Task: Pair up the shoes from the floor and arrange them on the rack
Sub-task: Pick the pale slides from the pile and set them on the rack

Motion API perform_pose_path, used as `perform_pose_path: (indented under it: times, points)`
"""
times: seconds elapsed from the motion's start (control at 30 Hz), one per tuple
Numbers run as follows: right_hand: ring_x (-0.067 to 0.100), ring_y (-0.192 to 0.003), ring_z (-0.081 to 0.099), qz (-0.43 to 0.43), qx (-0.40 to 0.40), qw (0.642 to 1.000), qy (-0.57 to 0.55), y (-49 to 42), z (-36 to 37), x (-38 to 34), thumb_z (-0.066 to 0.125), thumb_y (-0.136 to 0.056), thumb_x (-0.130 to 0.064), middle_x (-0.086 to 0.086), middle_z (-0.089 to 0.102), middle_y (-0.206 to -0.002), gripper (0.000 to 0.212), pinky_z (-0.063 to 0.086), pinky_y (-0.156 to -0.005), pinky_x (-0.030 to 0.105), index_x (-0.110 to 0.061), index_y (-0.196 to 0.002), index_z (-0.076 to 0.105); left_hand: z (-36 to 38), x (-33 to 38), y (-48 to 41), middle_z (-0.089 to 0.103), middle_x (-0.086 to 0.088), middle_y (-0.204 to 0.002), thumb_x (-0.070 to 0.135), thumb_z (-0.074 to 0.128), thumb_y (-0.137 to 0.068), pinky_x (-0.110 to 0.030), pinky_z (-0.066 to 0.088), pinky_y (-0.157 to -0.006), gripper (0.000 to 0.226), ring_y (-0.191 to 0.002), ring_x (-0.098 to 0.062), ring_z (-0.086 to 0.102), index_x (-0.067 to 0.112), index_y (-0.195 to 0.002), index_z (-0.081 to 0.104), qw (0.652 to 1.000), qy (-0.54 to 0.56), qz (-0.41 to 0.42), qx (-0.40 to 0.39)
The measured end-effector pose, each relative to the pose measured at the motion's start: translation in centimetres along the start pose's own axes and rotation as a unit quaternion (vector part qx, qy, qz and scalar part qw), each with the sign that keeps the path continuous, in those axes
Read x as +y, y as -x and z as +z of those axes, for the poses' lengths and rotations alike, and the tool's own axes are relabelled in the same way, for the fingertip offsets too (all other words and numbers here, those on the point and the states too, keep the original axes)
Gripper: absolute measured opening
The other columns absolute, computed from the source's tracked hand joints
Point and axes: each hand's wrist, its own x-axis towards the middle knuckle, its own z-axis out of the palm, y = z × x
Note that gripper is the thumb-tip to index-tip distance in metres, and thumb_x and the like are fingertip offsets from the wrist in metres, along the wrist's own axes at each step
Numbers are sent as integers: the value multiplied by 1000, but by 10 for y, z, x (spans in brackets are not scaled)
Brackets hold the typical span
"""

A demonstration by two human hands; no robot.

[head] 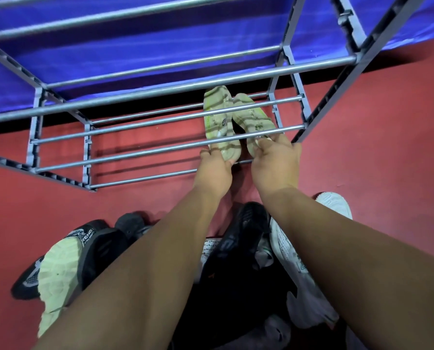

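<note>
Forearms [160,261] nearest; left hand [214,170], right hand [274,162] fingers grip heels of pale shoes [217,114]; toes away, seemingly across rack bars [135,152].

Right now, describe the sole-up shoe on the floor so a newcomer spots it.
Start at the grey metal rack, then drop to the red floor before it, where loose shoes lie heaped. The shoe is at the heap's far left: black and grey, pale green sole turned up, unlike the black and white tops beside it.
</note>
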Motion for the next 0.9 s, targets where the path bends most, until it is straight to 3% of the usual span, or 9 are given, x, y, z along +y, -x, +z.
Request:
perform_pose_path:
  times: [0.1,0.17,0.23,0.37,0.5,0.67,0.73,0.83,0.9]
  points:
    - [33,-108,41,-9,18,1000,14,-6,2,2,53,-104,-19,-1,49,-97,26,40,-106,38,-19,-98,79,1,-4,1,44,-20,-139,20,48,-109,-28,43,-78,57,-104,-34,65,1,-159,29,1000,-11,11,6]
    - [35,-114,44,-15,6,999,52,-15,6,1,52,-104,-21,1,55,-102,26,35,-97,31,-25,-102,78,3,-4,-1,41,-22,-146,13,48,-107,-32,45,-82,56,-111,-37,63,3,-159,30,1000,-17,20,-11]
    - [37,-117,49,-35,-15,989,141,-27,13,4,55,-98,-19,4,65,-113,21,33,-93,35,-26,-100,76,1,-1,-3,41,-22,-151,12,49,-106,-38,46,-93,49,-124,-37,58,4,-153,39,1000,7,7,-22]
    - [38,-114,50,-39,-102,964,242,-37,15,11,54,-95,-11,14,66,-111,19,40,-83,39,-18,-100,72,-1,8,-9,38,-22,-152,26,57,-104,-38,50,-96,48,-115,-38,62,6,-146,46,999,-4,16,-37]
    - [39,-119,46,-40,-128,960,247,-37,19,22,54,-96,-11,15,62,-120,23,46,-95,41,-23,-108,69,0,7,-13,45,-20,-147,32,57,-105,-35,50,-97,45,-116,-34,61,11,-145,54,999,-19,30,-21]
    - [37,-111,49,-27,-101,972,210,-39,27,28,53,-94,-14,11,65,-109,20,45,-88,40,-24,-100,69,-4,-3,-11,40,-12,-161,21,56,-105,-36,46,-114,52,-138,-32,52,16,-156,48,999,13,42,-21]
    - [35,-105,50,-11,-105,972,211,-39,29,28,53,-87,-9,10,66,-101,19,42,-80,39,-26,-88,63,-6,-6,-11,37,-10,-165,21,57,-106,-36,43,-117,51,-142,-29,49,16,-156,49,998,20,48,-23]
    - [32,-98,50,7,-119,973,195,-43,33,27,51,-72,-6,12,67,-93,19,35,-75,35,-24,-74,45,-10,-9,-11,43,-7,-161,24,59,-106,-32,40,-119,51,-141,-27,51,16,-155,51,998,24,51,-18]
    - [33,-102,49,16,-128,973,190,-45,35,26,50,-77,-7,14,66,-99,18,32,-75,37,-25,-78,53,-12,-9,-13,53,-4,-151,27,62,-103,-30,45,-113,50,-132,-26,58,16,-151,54,998,40,47,-17]
